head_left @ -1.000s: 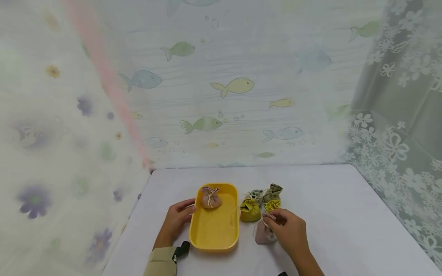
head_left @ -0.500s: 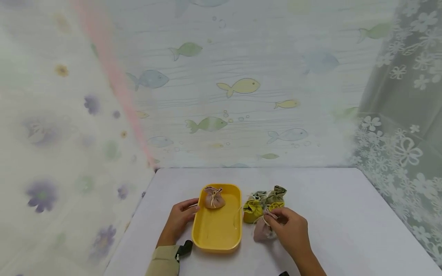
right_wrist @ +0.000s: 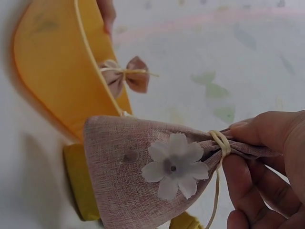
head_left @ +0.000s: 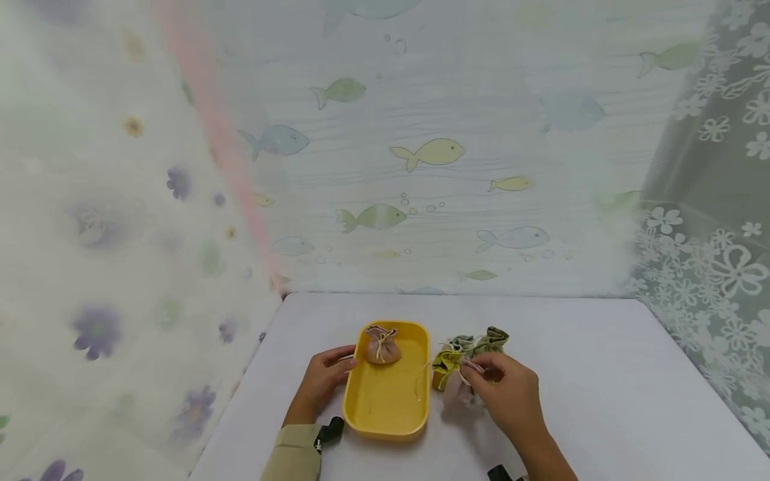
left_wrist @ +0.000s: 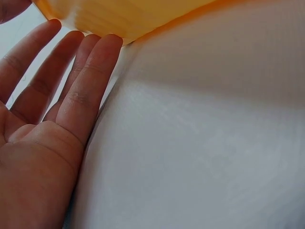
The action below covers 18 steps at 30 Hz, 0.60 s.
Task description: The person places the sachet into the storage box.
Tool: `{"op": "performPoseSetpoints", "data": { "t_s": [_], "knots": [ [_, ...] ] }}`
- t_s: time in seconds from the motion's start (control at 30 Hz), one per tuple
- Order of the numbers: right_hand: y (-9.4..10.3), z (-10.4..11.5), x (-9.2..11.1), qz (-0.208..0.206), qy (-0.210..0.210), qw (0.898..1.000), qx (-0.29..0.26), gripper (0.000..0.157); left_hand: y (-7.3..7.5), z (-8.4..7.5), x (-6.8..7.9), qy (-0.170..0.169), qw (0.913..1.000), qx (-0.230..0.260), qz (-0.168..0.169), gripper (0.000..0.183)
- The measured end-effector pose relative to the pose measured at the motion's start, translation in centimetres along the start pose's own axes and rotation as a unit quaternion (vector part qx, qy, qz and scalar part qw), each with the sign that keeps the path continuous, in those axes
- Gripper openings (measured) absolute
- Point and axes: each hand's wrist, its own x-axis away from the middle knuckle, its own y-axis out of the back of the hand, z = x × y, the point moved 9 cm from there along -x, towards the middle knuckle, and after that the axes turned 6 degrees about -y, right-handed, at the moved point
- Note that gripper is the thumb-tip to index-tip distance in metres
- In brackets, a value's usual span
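Observation:
My right hand (head_left: 508,394) pinches the gathered neck of a mauve drawstring pouch (right_wrist: 138,176), which has a white flower and a cream cord. The pouch hangs above the table, just right of a yellow tray (head_left: 385,417). Straight fingers (left_wrist: 78,102) of my left hand (head_left: 321,384) touch the tray's left side. Inside the tray, near its far left corner, sits another mauve pouch (head_left: 383,349) tied with a cord.
Behind the held pouch stand a yellow-green pouch (head_left: 444,364), a grey-green pouch (head_left: 461,343) and an olive pouch (head_left: 494,337), close together. A white cloth covers the table (head_left: 577,374). Fish-patterned fabric (head_left: 433,220) hangs behind it.
My right hand has lifted the mauve pouch off the table, its shadow now below it. The left hand stays at the tray. The head view has shifted slightly.

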Motion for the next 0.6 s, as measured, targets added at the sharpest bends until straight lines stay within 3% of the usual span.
{"op": "performPoseSetpoints", "data": {
  "t_s": [0.4, 0.6],
  "knots": [
    [-0.4, 2.5, -0.7, 0.001, 0.054, 0.998, -0.027, 0.017, -0.1, -0.1, -0.1, -0.008, 0.9999, 0.013, -0.002, 0.051],
    [-1.0, 3.3, -1.3, 0.003, 0.06, 0.998, -0.031, 0.016, 0.0, 0.0, -0.1, -0.011, 0.9998, 0.017, -0.008, 0.051]
  ]
}}
